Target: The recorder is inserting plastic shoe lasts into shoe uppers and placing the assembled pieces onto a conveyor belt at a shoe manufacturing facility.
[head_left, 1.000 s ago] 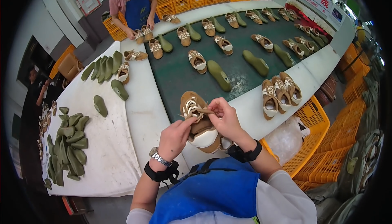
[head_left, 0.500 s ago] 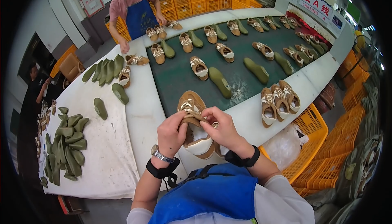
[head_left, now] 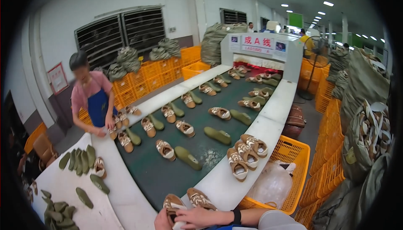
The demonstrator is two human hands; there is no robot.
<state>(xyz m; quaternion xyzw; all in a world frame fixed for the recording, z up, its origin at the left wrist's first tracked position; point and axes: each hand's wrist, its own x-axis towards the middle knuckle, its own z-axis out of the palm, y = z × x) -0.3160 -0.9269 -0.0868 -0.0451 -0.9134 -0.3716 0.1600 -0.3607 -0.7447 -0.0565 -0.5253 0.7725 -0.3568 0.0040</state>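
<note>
At the bottom edge I hold a brown and white lace-up sneaker, its toe pointing away from me. My left hand is closed on the left side of its opening. My right hand is closed on the other side, its fingers at the white part near the heel. The frame's edge cuts off the lower part of the shoe and both hands. Right beside it on the white ledge rests a second sneaker, partly behind my right hand. Three more sneakers stand together farther along this ledge.
A green conveyor belt carries sneakers and green shoe lasts. More lasts are heaped on the white table at left. A co-worker stands at the far side. An orange crate with plastic bags sits at right, near stacked crates.
My view has tilted up, so my hands now sit at the bottom edge. They have moved from the sneaker's tongue to its opening. The co-worker's hands have shifted to the sneakers on the far ledge.
</note>
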